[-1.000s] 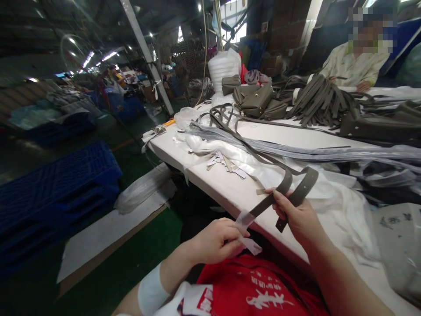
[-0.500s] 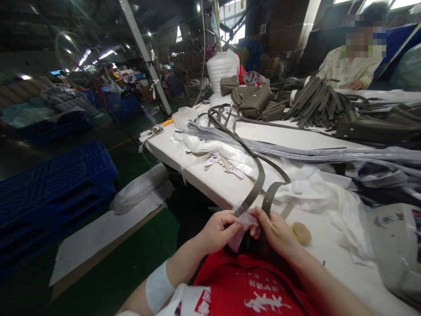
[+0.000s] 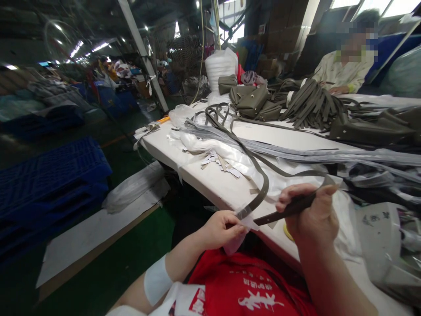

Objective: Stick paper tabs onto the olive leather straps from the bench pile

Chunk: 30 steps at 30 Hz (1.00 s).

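A long olive-grey strap [image 3: 262, 192] loops from the table down to my hands. Thumb and fingers of my left hand [image 3: 222, 229] are pinched on a small clear plastic sleeve [image 3: 235, 244] around the strap near the table edge. To the right and higher up, my right hand [image 3: 311, 213] is closed around another stretch of the strap, which runs straight between the two hands. Small holes show along that stretch. Beneath my right wrist, a yellow-rimmed round thing [image 3: 288, 231] is partly hidden.
Bundled straps in clear wrap [image 3: 279, 152] lie across the table. Paper strips [image 3: 221, 164] rest near its left edge. Olive bags [image 3: 250, 102] and a heap of straps [image 3: 311, 105] are farther back, where a co-worker [image 3: 344, 70] sits. Blue pallets [image 3: 55, 175] stand at left.
My right hand has moved right and up along the strap, away from my left hand, pulling that stretch straight. My left hand has stayed at the plastic sleeve.
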Motion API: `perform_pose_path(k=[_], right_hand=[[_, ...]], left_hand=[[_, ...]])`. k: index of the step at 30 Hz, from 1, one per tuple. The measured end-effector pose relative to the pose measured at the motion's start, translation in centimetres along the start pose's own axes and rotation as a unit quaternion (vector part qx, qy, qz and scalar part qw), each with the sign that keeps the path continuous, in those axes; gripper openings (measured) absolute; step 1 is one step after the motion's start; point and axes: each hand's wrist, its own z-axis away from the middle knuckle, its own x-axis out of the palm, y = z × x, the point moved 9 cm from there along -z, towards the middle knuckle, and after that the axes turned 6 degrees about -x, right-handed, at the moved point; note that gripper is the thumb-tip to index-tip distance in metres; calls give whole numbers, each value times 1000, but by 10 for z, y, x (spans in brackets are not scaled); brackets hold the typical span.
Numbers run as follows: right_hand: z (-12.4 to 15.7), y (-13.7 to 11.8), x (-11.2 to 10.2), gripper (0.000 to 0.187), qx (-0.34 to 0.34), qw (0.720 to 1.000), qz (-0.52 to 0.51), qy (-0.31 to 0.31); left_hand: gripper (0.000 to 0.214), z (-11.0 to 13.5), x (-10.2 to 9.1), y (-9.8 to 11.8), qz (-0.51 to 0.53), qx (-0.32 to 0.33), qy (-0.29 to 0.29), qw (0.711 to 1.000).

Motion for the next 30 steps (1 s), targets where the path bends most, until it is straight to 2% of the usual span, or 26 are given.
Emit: perform_pose_path(k=[6,8,10,13,15,18,19,20,22,24,26,28,30], right_hand=[[12,23,4,59,45,999,10,-10],[12,20,6,60,22,998,43,-27],[11,13,12,60,-27,991,107,-74],[17,17,25,57,-74,962,207,-161],[26,28,33,56,-104,931,273,-218],[42,53,44,46,-148,865,363,-315],[43,61,44,41,-148,853,377,-330],[40,66,40,38,-136,854,379,-328],[26,71,24,36,-84,895,346,-269],[10,74,3,34,-7,944,280,-176],[5,79,-10,32,56,966,227,-114],[9,86,-8,31,98,965,209,-122],[19,96,2,30,129,955,205,-171]], left_hand=[[36,4,7,20,-30,62,-45,997],[35,5,8,26,-34,73,-55,995],[36,5,9,30,-41,78,-57,994],[40,3,14,35,-44,89,-58,993],[46,1,18,33,-37,91,-49,994],[52,-3,15,21,-13,67,21,997],[51,-3,12,17,-13,59,52,997],[49,-3,9,14,-22,55,78,995],[47,0,6,12,-68,57,105,991],[48,1,7,12,-110,59,98,987],[50,0,8,11,-121,55,84,988],[50,-1,7,8,-111,40,78,990],[49,-2,3,4,-100,27,94,990]])
